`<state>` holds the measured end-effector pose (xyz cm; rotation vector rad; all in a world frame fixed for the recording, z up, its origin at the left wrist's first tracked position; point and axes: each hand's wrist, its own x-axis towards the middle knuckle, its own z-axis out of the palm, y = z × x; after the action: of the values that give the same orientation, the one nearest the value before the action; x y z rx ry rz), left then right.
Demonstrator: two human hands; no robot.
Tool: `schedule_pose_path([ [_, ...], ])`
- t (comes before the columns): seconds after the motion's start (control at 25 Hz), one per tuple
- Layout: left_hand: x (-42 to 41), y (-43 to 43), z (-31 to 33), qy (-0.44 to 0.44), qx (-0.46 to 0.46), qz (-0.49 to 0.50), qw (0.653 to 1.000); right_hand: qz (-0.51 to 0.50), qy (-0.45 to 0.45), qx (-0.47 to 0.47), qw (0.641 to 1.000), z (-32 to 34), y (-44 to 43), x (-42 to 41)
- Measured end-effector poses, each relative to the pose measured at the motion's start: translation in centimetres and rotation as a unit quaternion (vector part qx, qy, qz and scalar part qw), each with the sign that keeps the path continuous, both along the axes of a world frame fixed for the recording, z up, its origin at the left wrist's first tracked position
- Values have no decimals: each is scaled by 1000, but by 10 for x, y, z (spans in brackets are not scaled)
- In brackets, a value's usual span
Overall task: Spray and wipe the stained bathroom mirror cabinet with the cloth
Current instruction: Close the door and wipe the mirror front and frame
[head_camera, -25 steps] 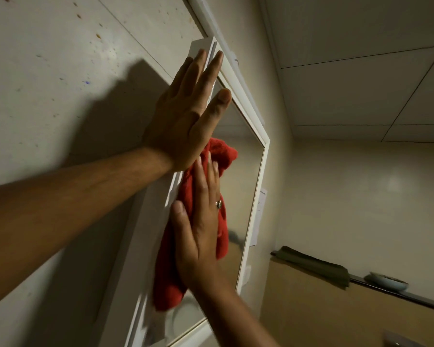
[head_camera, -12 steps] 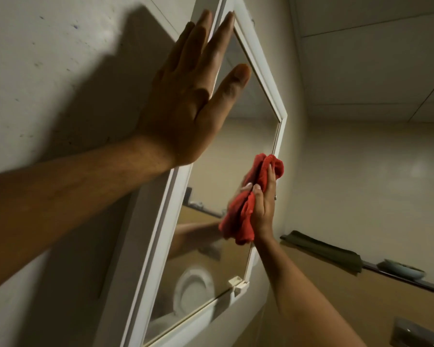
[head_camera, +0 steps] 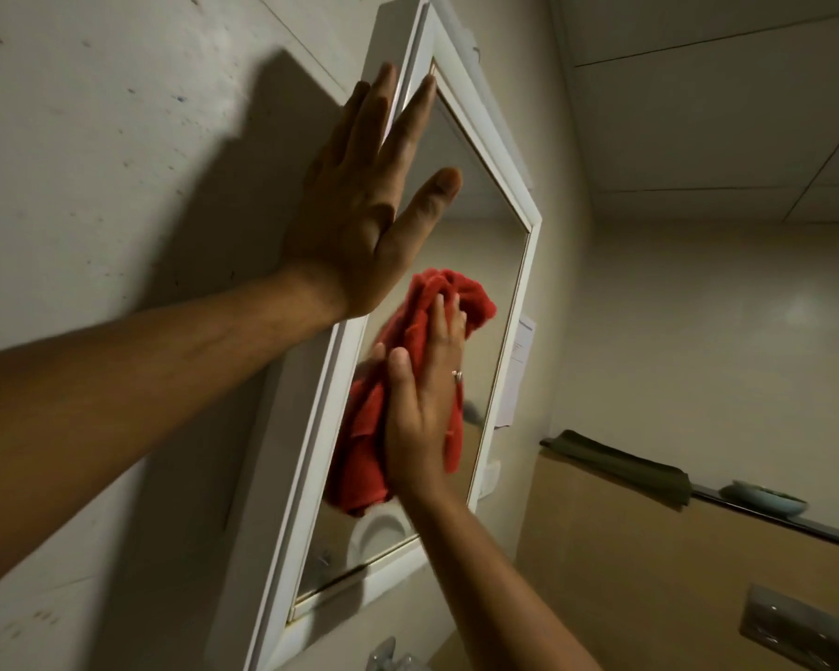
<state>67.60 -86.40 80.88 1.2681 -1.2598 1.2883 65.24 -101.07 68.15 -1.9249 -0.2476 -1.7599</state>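
Observation:
The white-framed mirror cabinet point(head_camera: 518, 263) hangs on the wall at the middle of the view, seen at a steep angle. My left hand point(head_camera: 364, 205) lies flat with straight fingers against the cabinet's upper left edge and frame. My right hand point(head_camera: 422, 409) presses a crumpled red cloth point(head_camera: 359, 457) flat against the glass at mid height, fingers straight, a ring on one finger. The cloth bunches above the fingertips and hangs below the palm. The mirror reflects a white round fixture near its bottom edge.
A speckled wall point(head_camera: 93, 138) fills the left. A ledge at the right carries a folded dark green cloth point(head_camera: 621, 464) and a pale blue dish point(head_camera: 764, 498). A metal flush plate point(head_camera: 795, 627) sits low right, a chrome tap point(head_camera: 386, 656) at the bottom.
My right hand has swept the red cloth from the mirror's right edge back toward the left side of the glass. My left hand has stayed flat on the upper left edge.

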Motion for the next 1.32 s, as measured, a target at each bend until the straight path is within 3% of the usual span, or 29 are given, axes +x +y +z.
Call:
schedule_pose_path([
  [0.16, -9, 3, -10, 9, 7, 34, 999, 9, -2, -91, 996, -39, 42, -3],
  [0.36, -9, 0, -66, -40, 39, 107, 993, 8, -16, -162, 987, -58, -7, 8],
  [0.6, -6, -3, -67, -51, 31, 123, 991, -31, 15, 53, 998, -9, -146, 9],
  [0.68, -4, -4, -68, -53, 27, 123, 991, -44, 18, 78, 996, -6, -169, 11],
  [0.88, -5, -4, -66, -46, 24, 117, 992, 9, 55, 146, 988, -87, -132, 7],
  [0.96, -6, -3, -67, -44, 30, 124, 991, 15, 64, 160, 985, -83, -97, 4],
  [1.12, -8, 1, -65, -44, 37, 124, 991, -8, 6, 34, 999, -50, -5, 1],
  [1.32, -14, -2, -98, -21, 40, 103, 994, 12, 17, -79, 997, -116, 44, 0],
])
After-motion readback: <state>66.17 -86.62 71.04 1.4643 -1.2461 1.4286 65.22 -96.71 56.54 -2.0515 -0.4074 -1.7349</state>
